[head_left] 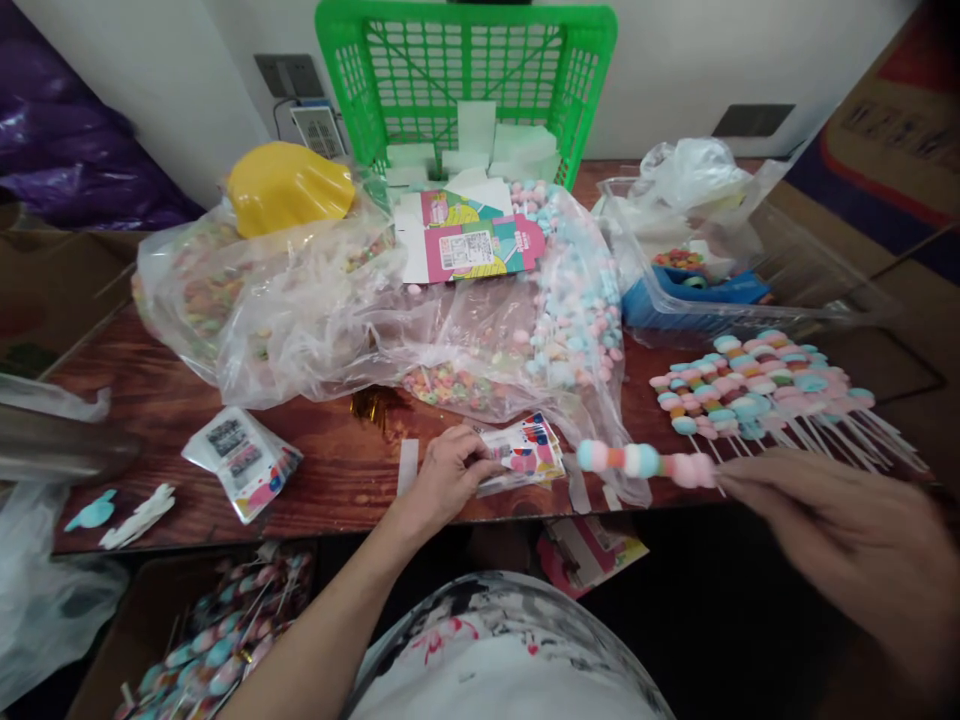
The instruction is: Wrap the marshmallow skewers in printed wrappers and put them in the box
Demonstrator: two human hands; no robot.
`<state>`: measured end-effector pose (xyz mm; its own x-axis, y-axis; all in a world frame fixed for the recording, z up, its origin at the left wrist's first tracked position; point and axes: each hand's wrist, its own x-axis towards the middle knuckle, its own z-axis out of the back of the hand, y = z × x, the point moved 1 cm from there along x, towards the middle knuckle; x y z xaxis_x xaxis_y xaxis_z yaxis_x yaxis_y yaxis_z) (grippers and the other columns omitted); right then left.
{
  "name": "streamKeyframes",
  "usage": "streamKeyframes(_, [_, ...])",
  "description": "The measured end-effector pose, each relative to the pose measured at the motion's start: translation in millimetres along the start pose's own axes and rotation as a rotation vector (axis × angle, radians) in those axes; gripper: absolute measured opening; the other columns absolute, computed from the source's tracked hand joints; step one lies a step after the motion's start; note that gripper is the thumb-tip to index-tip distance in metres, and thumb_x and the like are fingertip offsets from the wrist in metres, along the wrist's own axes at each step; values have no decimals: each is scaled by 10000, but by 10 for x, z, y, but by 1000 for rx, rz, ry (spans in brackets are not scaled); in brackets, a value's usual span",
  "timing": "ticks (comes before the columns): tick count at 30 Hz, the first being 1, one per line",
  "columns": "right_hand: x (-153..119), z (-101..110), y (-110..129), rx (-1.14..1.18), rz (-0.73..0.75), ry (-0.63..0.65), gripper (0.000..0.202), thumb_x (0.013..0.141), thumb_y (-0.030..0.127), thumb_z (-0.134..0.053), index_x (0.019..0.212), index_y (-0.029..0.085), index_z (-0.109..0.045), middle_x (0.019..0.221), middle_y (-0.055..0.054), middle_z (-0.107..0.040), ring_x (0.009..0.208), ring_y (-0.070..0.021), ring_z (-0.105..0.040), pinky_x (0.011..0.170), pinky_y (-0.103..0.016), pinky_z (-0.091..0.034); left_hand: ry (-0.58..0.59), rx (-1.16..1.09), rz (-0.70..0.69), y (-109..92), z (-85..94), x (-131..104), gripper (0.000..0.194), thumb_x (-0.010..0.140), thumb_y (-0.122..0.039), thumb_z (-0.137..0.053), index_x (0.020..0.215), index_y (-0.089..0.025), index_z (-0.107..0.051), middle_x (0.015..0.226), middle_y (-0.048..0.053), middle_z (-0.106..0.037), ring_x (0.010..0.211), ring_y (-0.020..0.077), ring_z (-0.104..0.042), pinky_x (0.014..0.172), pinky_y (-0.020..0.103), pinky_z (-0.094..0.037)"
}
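My right hand (pixel 832 530), a little blurred, pinches the stick of a marshmallow skewer (pixel 645 461). Its pink, blue, white and orange pieces point left over the table's front edge. At the middle of that edge, my left hand (pixel 450 470) has its thumb and fingers closed on the left end of a small stack of printed plastic bags (pixel 529 448). The skewer's tip hovers just right of these bags, apparently not inside one. Behind my right hand lies a pile of similar marshmallow skewers (pixel 765 385), sticks towards me.
Clear bags of colourful rings (pixel 450 385) and marshmallows (pixel 574 310) cover the table's middle, under printed cartons (pixel 472 245). A green basket (pixel 465 60) stands behind. More printed bags (pixel 244 460) lie left. A box of wrapped skewers (pixel 217 640) sits below; a clear tub (pixel 697 310) stands right.
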<state>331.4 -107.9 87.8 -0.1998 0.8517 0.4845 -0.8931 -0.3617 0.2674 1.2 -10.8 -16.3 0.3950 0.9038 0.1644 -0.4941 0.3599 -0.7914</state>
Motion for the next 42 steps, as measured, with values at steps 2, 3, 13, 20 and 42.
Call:
streamKeyframes(2, [46, -209, 160, 81, 66, -1, 110, 846, 170, -594, 910, 222, -667, 823, -16, -691, 728, -149, -653, 692, -259, -511, -7, -12, 10, 10, -3, 1, 232, 753, -254, -737, 609, -150, -589, 674, -6, -569, 683, 122, -521, 638, 229, -371])
streamKeyframes(3, [68, -304, 213, 98, 86, 7, 123, 852, 155, -576, 915, 216, -662, 820, -15, -687, 726, -147, -650, 688, -261, -510, -8, -16, 10, 13, -5, -1, 230, 754, -262, -737, 613, -150, -593, 675, -7, -568, 682, 121, -522, 636, 226, -371])
streamKeyframes(13, [131, -557, 301, -47, 201, 64, 182, 867, 95, -493, 883, 165, -661, 787, -42, -664, 715, -156, -611, 661, -283, -444, 4, -14, -57, 26, 1, 5, 189, 763, -233, -725, 637, -148, -613, 670, -5, -575, 697, 123, -526, 651, 228, -372])
streamKeyframes(20, [251, -738, 551, -104, 324, 100, 227, 840, 52, -456, 834, 156, -658, 696, -40, -613, 657, -162, -547, 634, -295, -397, 38, 5, -209, 56, -60, -25, 114, 804, -203, -675, 707, -155, -640, 717, 17, -592, 736, 140, -531, 672, 244, -408])
streamKeyframes(42, [317, -577, 504, 1, 459, 164, 243, 811, 29, -420, 798, 179, -610, 692, -11, -600, 621, -142, -509, 582, -298, -323, 461, 146, -98, -592, -80, -55, 408, 794, -550, -625, 932, -175, -545, 881, 27, -621, 776, 174, -557, 673, 258, -396])
